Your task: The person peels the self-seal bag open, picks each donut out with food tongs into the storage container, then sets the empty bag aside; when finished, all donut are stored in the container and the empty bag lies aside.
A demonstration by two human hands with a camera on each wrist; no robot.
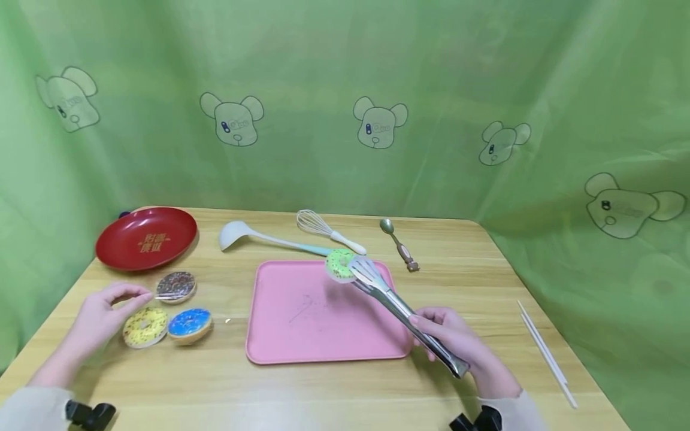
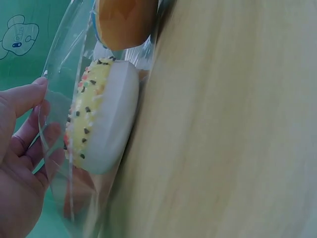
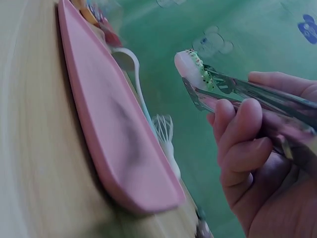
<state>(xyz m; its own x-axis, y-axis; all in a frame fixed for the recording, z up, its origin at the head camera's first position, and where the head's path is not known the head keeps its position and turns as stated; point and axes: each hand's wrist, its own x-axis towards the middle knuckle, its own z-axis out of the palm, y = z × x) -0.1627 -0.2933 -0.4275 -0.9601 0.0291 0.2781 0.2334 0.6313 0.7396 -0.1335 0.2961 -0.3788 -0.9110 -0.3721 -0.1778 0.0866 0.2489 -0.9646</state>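
My right hand (image 1: 450, 332) grips metal serving tongs (image 1: 396, 308) by the handle. Between their slotted ends is a toy donut with green sprinkled icing (image 1: 341, 264), held above the pink tray (image 1: 286, 353). At the left, my left hand (image 1: 105, 311) pinches the edge of a clear plastic bag (image 2: 54, 111) between thumb and fingers. Inside the bag lies a yellow sprinkled donut (image 1: 144, 327). Close around it are a blue donut (image 1: 188, 323), whose tan base shows, and a dark brown one (image 1: 176, 286). A shiny streak of plastic crosses the brown donut.
Behind my left hand lies a red plate (image 1: 129, 233). Beyond the tray are a white ladle with a mint handle (image 1: 264, 236), a white whisk (image 1: 331, 230) and a small spoon (image 1: 399, 242). White chopsticks (image 1: 547, 353) lie near the right edge. A green curtain (image 1: 307, 161) surrounds the table.
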